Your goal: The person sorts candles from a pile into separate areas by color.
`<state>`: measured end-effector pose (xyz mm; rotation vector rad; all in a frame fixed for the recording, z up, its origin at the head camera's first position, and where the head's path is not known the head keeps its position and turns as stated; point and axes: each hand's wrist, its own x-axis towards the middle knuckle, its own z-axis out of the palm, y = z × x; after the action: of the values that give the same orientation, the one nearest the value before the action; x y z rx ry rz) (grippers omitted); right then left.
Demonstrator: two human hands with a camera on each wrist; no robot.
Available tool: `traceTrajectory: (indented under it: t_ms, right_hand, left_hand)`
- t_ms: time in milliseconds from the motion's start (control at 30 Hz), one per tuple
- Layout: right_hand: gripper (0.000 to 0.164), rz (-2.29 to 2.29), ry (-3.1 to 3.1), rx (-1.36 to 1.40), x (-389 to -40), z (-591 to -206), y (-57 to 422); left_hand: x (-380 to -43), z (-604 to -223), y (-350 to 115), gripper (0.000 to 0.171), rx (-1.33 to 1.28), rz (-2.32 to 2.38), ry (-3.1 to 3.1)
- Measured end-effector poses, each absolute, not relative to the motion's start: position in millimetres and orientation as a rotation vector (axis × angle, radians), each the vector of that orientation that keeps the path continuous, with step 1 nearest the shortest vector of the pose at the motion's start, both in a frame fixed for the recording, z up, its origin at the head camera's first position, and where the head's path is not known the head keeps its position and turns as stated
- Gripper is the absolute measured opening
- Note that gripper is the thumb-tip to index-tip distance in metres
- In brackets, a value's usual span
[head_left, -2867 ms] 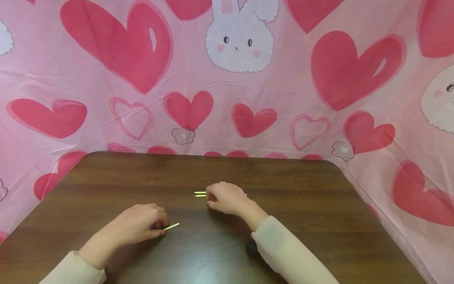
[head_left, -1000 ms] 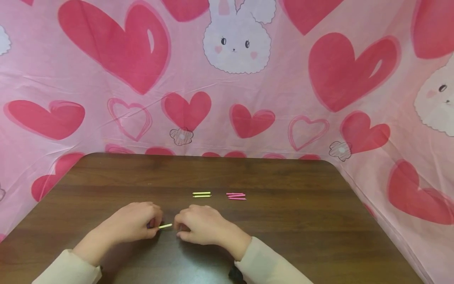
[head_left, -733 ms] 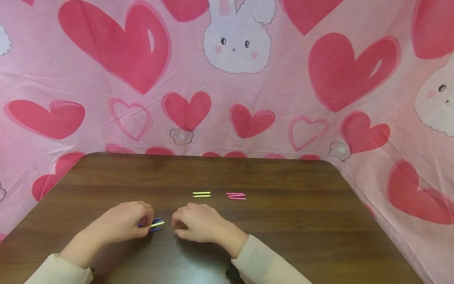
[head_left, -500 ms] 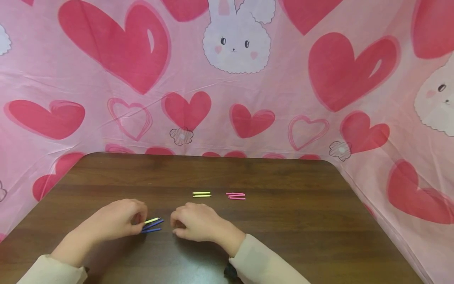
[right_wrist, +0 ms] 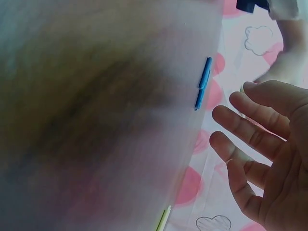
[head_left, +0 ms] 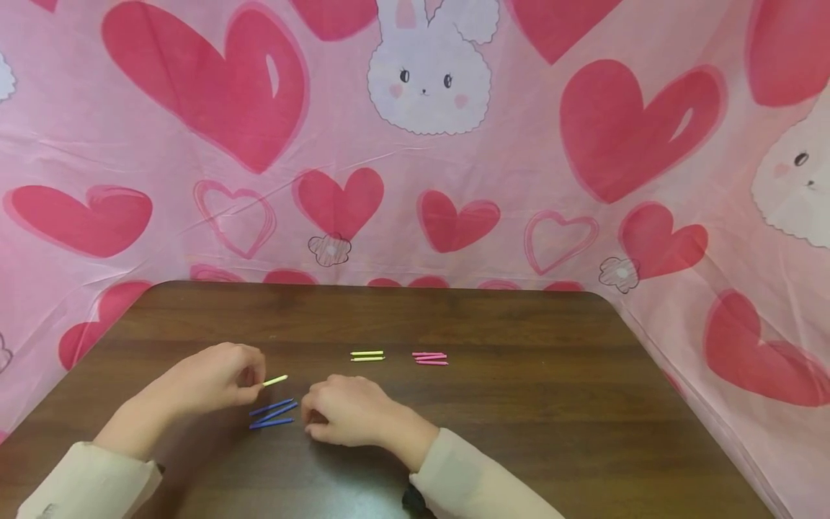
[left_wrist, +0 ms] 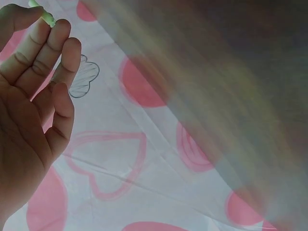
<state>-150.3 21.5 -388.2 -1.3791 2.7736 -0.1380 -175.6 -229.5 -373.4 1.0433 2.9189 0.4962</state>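
"So, what are the fingers doing?"

"On the left hand (head_left: 210, 378), thumb and fingertips are pinching one yellow-green stick (head_left: 277, 380), its free end pointing towards the bench's (head_left: 519, 404) right edge. The right hand's (head_left: 350, 411) fingers are curving loosely, apparently gripping nothing."

"How would you be handling it?"

"I'd be keeping that pinch light, since something so slim is probably apt to twist, and laying it down lengthwise, not tip first, so it isn't rolling. I'd be steering clear of the three blue sticks (head_left: 277, 413) lying just towards the near edge. The right hand is sitting just beside their right tips, so a careless move could be nudging them."

"And further out?"

"Two yellow-green sticks (head_left: 367, 353) are lying side by side towards the far edge, roughly midway between its corners, with three pink sticks (head_left: 431, 357) on their right."

"What aren't you making out?"

"Fingers are hiding the held stick's other end. Beside the right thumb tip, a pale yellow sliver (right_wrist: 242, 89) is showing; I can't tell whether it's that same stick. Blur is swallowing much of both wrist views, and the frame is cutting off the near edge."
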Motion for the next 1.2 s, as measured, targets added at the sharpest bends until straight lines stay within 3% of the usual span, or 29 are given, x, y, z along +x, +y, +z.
traceTrajectory:
  t_ms: [1200]
  right_hand:
    - [0.010, -0.082, 2.739, -1.429, -138.1, -387.0, 25.1]
  left_hand:
    - [-252.8, -388.3, -153.6, 0.015, 1.214, 0.488, 2.749]
